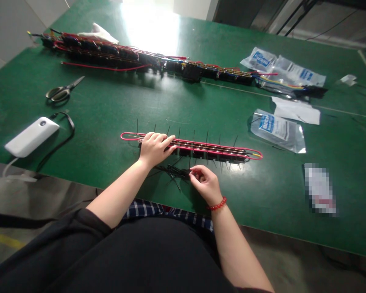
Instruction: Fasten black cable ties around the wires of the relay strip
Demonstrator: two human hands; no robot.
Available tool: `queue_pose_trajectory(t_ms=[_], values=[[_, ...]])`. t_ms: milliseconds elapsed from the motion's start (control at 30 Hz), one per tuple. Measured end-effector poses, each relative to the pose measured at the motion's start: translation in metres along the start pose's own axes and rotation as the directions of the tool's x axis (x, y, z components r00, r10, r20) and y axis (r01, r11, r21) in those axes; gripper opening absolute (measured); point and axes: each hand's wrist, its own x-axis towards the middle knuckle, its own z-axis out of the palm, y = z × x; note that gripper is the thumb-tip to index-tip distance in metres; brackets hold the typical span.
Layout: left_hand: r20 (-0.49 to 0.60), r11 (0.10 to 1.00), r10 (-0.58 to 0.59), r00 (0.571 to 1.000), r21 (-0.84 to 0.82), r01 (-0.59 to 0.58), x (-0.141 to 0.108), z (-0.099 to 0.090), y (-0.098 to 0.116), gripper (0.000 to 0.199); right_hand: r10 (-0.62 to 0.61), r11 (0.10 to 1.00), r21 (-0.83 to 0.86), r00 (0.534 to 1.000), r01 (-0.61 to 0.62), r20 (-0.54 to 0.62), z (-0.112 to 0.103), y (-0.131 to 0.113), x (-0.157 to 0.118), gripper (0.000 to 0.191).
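Observation:
A long black strip assembly with red wire looped around both its ends lies across the table in front of me. Several thin black cable ties stick out from its two long sides. My left hand rests on its left part, fingers extended and spread over the wires. Just below the strip, my right hand has thumb and fingertips pinched together on a thin black cable tie, mostly hidden by the fingers. Beside those fingertips lies a loose bunch of black cable ties.
Scissors and a white device with a cable lie at the left. Longer wired strips stretch across the back, near a white cloth. Clear plastic bags, white paper and a blurred-out item are at the right.

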Motion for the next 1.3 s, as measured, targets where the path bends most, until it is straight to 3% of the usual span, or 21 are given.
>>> queue_pose_trajectory(t_ms=[533,1300], values=[[-0.021,1.000,0.011,1.000,0.017,-0.010,0.0000,0.0008,0.0001,0.041,0.009,0.994,0.110,0.997,-0.001,-0.073,-0.0022,0.0071,0.0008,0.026],[-0.022,1.000,0.014,1.000,0.004,-0.014,0.0000,0.0016,-0.0003,0.041,0.055,0.973,0.226,0.998,-0.055,0.004,-0.0034,0.0085,-0.0014,0.019]])
